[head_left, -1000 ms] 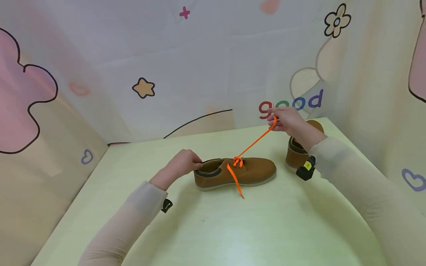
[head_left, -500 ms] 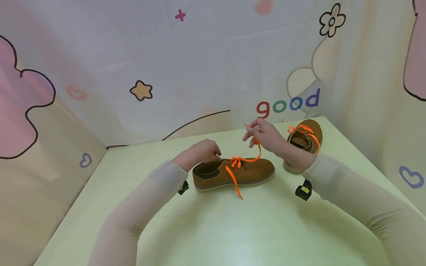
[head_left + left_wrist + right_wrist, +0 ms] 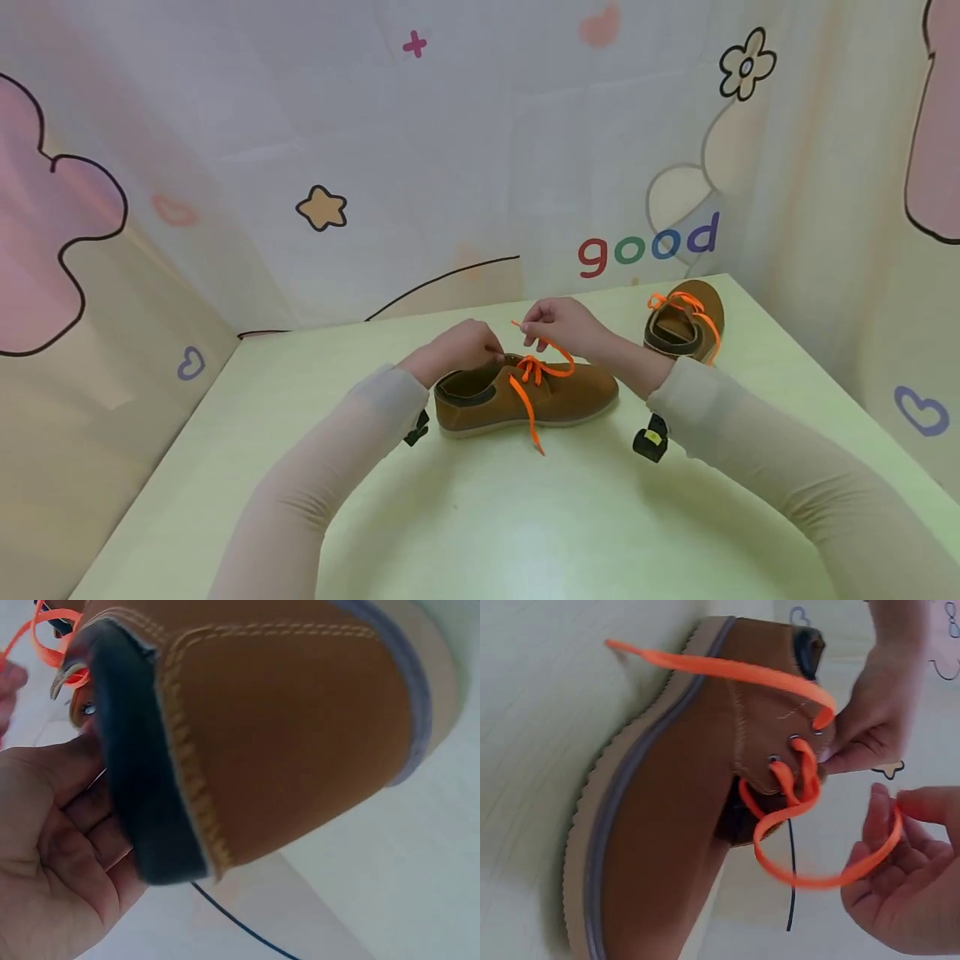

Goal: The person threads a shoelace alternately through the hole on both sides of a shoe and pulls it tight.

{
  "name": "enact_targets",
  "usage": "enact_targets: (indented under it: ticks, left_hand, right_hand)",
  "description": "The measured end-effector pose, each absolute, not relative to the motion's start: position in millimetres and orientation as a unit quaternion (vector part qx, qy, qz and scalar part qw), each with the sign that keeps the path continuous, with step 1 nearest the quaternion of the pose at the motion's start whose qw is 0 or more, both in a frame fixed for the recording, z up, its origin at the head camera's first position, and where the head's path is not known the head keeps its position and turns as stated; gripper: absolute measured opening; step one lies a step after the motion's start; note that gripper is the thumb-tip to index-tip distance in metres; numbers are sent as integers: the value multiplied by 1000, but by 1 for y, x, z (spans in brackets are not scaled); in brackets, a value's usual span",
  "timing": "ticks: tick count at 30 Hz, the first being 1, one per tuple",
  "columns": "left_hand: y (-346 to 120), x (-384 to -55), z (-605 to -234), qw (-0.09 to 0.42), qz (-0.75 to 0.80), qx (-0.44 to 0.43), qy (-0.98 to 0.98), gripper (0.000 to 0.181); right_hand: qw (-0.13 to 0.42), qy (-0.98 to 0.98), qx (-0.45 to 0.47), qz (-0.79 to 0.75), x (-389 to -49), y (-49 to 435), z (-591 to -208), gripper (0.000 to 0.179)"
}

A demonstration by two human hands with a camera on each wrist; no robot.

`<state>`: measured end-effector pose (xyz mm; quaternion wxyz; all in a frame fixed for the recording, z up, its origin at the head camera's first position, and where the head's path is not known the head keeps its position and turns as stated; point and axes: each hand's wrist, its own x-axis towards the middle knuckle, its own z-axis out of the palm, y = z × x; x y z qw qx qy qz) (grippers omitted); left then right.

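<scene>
Lacing step in hand: brown shoe (image 3: 525, 394) lies mid-table, one lace end trailing near. Left hand (image 3: 459, 350) pinches the eyelet flap; right hand (image 3: 558, 323) pinches the orange lace (image 3: 810, 877), looped slack. Next likely needs threading accuracy. Second shoe (image 3: 684, 321) far right.

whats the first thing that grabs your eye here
The bright orange lace on the brown shoe at the middle of the pale green table: the right hand pinches one end in a slack loop above the eyelets, while the left hand holds the shoe's collar. A second brown shoe with orange laces sits at the table's far right corner.
</scene>
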<state>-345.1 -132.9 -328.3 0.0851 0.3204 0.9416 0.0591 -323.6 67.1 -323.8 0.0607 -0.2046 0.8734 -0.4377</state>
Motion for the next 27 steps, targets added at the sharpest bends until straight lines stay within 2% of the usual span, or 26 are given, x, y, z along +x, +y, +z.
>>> enact_targets:
  ticks: [6, 19, 22, 27]
  left_hand:
    - [-133, -348, -335, 96, 80, 291, 949, 23]
    - [-131, -347, -330, 105, 83, 265, 955, 25]
    - [-131, -345, -330, 104, 86, 264, 955, 24]
    - [-131, -343, -330, 90, 78, 271, 955, 23]
  right_hand:
    - [70, 924, -216, -309, -322, 56, -337, 18]
    - [98, 927, -201, -300, -319, 46, -337, 23]
    - [75, 937, -191, -284, -318, 43, -341, 24]
    - [3, 958, -197, -209, -318, 38, -349, 22]
